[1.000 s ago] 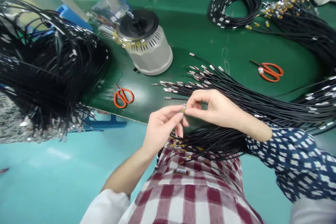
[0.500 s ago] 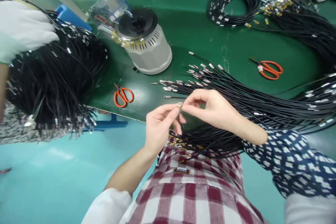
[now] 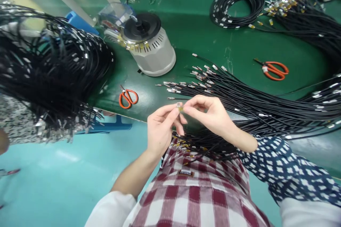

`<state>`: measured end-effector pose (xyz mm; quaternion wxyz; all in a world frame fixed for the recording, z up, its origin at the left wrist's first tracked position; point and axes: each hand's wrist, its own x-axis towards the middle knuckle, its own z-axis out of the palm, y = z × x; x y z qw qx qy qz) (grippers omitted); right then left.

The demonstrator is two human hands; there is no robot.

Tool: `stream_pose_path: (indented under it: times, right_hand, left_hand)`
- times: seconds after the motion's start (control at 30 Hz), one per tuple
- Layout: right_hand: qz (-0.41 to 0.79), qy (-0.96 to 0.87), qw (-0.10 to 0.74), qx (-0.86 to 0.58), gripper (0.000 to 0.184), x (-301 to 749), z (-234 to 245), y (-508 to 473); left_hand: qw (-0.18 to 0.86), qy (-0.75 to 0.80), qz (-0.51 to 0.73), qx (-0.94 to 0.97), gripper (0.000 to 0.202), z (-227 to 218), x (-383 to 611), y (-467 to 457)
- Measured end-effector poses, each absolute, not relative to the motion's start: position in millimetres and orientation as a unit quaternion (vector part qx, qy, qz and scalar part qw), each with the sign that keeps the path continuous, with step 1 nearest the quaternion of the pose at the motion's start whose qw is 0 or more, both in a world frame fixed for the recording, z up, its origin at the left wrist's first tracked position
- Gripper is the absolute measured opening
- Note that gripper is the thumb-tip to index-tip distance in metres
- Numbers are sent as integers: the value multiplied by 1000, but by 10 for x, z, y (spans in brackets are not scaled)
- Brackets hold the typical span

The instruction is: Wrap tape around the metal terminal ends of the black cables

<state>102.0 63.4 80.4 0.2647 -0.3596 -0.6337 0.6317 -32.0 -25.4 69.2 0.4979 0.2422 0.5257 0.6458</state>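
Observation:
My left hand [image 3: 161, 127] pinches a small metal cable connector [image 3: 178, 105] between thumb and forefinger. My right hand [image 3: 210, 115] has its thumb and fingertips closed at a bit of yellow tape [image 3: 180, 109] on that connector. Both hands are close together above the table's front edge. Just beyond them lies a bundle of black cables [image 3: 247, 95] with silver connector ends pointing left. Below the hands, more black cables [image 3: 221, 142] with yellow-taped ends lie across the checked apron [image 3: 191, 191].
A tape dispenser [image 3: 153, 53] with a black disc stands behind on the green table [image 3: 191, 32]. Orange-handled scissors [image 3: 128, 98] lie left, another orange pair [image 3: 274, 70] right. Coiled cables [image 3: 218, 10] are at the back. A large cable bundle [image 3: 53, 64] hangs over the left side.
The large cable bundle at the left has shifted and spread, and the co-worker's white-gloved hand is now mostly hidden behind it. My right hand has moved slightly left and the connector has turned a little.

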Motion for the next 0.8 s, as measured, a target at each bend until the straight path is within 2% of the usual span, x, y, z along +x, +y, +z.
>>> stream_pose_path:
  times: [0.17,0.33,0.5,0.63,0.73,0.8]
  right_hand:
    - [616,-646,282,-353,17,1008,812,612]
    - [624,-644,280,-342,17,1012,782,608]
    - [686,-608,235,-323,24,1035,733,694]
    - [721,-607,195,-270,29,1028,739,760]
    - [702,-626,221,-257,24,1004,758,705]
    - [634,-670,264,-283,17,999,772,628]
  left_hand:
    - [544,521,615,234,31,711,-353,-261]
    - [619,496,579,190,26,706,-421,-265]
    - [660,463,560,189,21,677,-440,-287]
    - [676,452,547,197,25,639,-423,-283]
    - [657,464,558,207,26,616,-403,-284]
    - [627,489,566,218,23,607,-387,-294]
